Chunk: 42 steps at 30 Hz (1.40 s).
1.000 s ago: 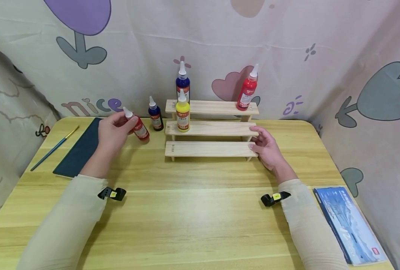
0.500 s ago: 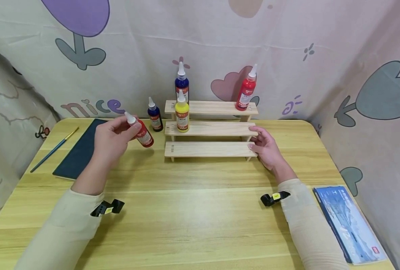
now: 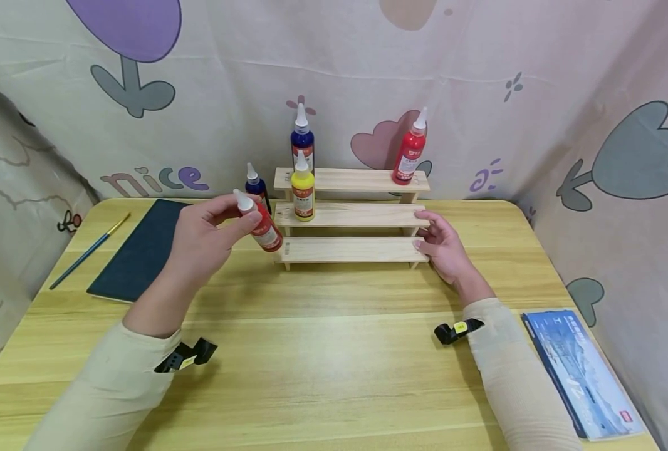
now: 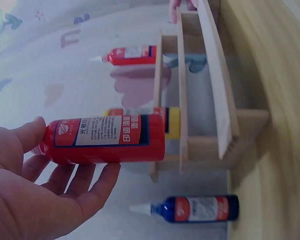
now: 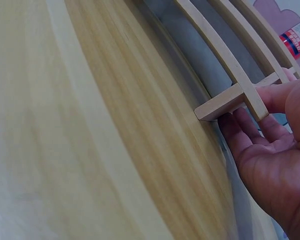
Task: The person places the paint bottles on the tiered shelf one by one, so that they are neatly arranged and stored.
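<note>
My left hand (image 3: 204, 238) pinches a red ink bottle (image 3: 266, 233) with a white pointed nozzle near its neck, between thumb and fingers. The bottle leans, base towards the lower right, and overlaps the left end of the lowest step of a three-step wooden rack (image 3: 356, 249) in the head view. Its printed label faces the left wrist camera. My right hand (image 3: 445, 247) grips the rack's right end, thumb on the lowest step, fingers around the side support. A yellow bottle (image 3: 303, 195) stands on the middle step; a blue bottle (image 3: 302, 141) and another red bottle (image 3: 409, 156) stand on top.
A second blue bottle (image 4: 200, 208) stands on the table left of the rack, partly hidden behind the held bottle in the head view. A dark notebook (image 3: 136, 257) and a paintbrush (image 3: 88, 252) lie at the left. A blue-covered booklet (image 3: 584, 376) lies front right.
My left hand has carried the red ink bottle rightward from beside the notebook to the rack's left end. The right hand has stayed on the rack.
</note>
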Each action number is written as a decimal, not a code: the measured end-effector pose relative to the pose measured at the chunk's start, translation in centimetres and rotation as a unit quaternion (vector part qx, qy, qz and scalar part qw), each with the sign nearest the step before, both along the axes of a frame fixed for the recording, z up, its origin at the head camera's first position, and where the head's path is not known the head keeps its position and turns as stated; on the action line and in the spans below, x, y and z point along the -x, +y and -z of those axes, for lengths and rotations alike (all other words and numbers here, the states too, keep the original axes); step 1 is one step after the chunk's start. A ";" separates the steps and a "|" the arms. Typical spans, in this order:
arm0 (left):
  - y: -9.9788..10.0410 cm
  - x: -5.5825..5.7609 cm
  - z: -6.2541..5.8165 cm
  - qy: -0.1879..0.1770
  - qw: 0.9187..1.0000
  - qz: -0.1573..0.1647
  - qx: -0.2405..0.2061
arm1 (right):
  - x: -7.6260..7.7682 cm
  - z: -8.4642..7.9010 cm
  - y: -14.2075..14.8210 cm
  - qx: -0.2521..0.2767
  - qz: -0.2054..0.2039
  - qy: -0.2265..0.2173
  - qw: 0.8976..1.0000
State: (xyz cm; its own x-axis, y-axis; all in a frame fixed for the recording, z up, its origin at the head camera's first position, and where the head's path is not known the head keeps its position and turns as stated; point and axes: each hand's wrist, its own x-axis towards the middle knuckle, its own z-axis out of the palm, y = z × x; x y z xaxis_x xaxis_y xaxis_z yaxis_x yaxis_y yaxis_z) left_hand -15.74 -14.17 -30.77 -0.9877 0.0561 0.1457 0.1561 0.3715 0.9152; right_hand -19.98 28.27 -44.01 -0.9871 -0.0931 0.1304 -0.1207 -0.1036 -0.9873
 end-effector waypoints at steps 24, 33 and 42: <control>10.4 2.8 -4.4 0.086 0.978 0.183 -0.052 | 0.3 0.1 0.2 0.003 -0.005 -0.002 1.000; 14.8 6.0 -4.6 0.077 0.970 0.226 -0.044 | 0.4 -0.1 0.2 -0.005 -0.005 -0.004 1.000; 19.5 9.1 -4.0 0.014 0.970 0.240 -0.029 | 0.4 -0.2 0.1 -0.013 0.010 -0.015 1.000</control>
